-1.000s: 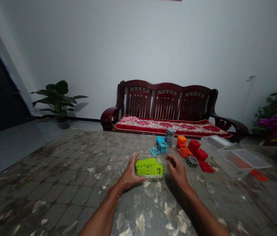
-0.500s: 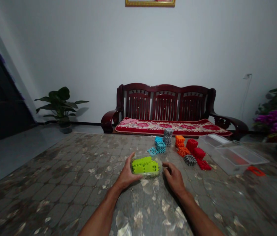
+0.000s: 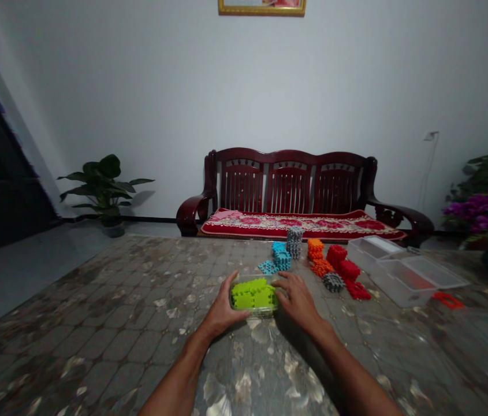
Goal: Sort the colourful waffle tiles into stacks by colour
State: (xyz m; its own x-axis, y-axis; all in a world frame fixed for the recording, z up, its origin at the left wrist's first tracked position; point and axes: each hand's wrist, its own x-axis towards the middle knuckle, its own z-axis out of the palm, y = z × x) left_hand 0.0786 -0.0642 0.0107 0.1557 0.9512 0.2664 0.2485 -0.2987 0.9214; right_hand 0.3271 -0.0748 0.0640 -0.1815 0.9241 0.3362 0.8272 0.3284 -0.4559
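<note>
A small clear plastic box [image 3: 261, 312] filled with lime-green toothed plastic building pieces [image 3: 252, 293] is in front of me on the table. My left hand [image 3: 223, 305] holds its left end, thumb along the near side and fingers at the far side. At the right end, my right hand [image 3: 296, 300] has its fingers apart and reaching over the rim, with the tips at the green pieces. Whether they touch a piece is not clear. Beyond the box sit blue pieces [image 3: 282, 260], partly stacked, and a tall grey stack [image 3: 294, 242].
Orange pieces [image 3: 315, 249], red pieces [image 3: 349, 270] and a short dark grey stack [image 3: 334, 282] sit right of centre. Further right lie an open clear case [image 3: 403, 286], a flat orange-red piece [image 3: 448, 300] and a large transparent item [image 3: 486, 346]. A wooden bench [image 3: 290, 179] stands behind the table.
My right hand has moved left, from beside the box to over its right end, and its fingers have stretched out. My left hand keeps its hold on the box.
</note>
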